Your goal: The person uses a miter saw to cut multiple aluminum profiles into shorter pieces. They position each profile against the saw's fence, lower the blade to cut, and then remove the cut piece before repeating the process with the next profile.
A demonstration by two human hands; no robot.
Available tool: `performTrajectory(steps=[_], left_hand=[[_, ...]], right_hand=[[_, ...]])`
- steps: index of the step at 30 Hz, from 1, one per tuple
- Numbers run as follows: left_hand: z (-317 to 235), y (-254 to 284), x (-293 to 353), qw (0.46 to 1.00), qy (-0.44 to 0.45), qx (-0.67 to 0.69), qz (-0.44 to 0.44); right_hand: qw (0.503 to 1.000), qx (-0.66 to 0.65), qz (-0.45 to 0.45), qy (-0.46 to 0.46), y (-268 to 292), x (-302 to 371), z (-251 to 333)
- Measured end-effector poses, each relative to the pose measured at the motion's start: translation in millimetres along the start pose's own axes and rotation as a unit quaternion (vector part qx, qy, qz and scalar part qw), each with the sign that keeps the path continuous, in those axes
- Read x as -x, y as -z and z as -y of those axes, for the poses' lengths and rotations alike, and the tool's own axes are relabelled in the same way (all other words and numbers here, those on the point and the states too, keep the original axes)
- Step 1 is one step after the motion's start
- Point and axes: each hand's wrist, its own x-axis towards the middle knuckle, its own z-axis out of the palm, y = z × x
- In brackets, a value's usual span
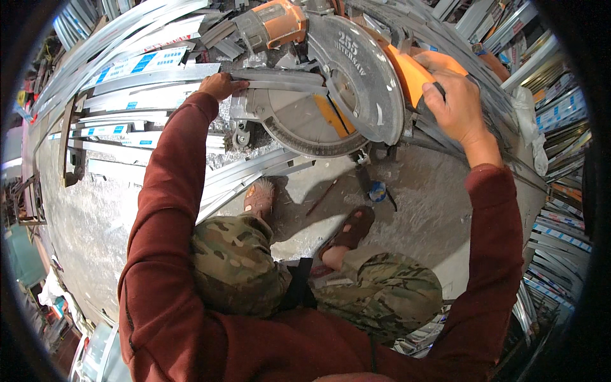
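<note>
Big miter saw [331, 95] sits on the floor [407, 191] at the far middle, grey blade guard tilted down over its round base. Piles of long aluminium profiles [127, 70] fan out far left and right. One profile strip [280, 79] lies across the saw base, left hand [219, 84] pressing flat on it, fingers closed over its edge. Right hand [455, 99] is wrapped tight around the orange saw handle [410, 73].

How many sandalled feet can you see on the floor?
2: left sandalled foot below the metal strips, right sandalled foot beneath the saw's round base. Nothing suggests others hidden.
</note>
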Motion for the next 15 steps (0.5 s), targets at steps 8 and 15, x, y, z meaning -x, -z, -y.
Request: performTrajectory(steps=[8,15], left_hand=[[-3.1,5.1,1.5,0.999,0.022,0.015,0.023],[2.7,-0.2,-5.5,1.0,0.011,-0.013,0.018]], right_hand=[[0.998,-0.014,-0.049,0.039,-25.4,25.9,-5.4],[0.997,-0.027,-0.065,0.035,-40.2,39.4,-8.8]])
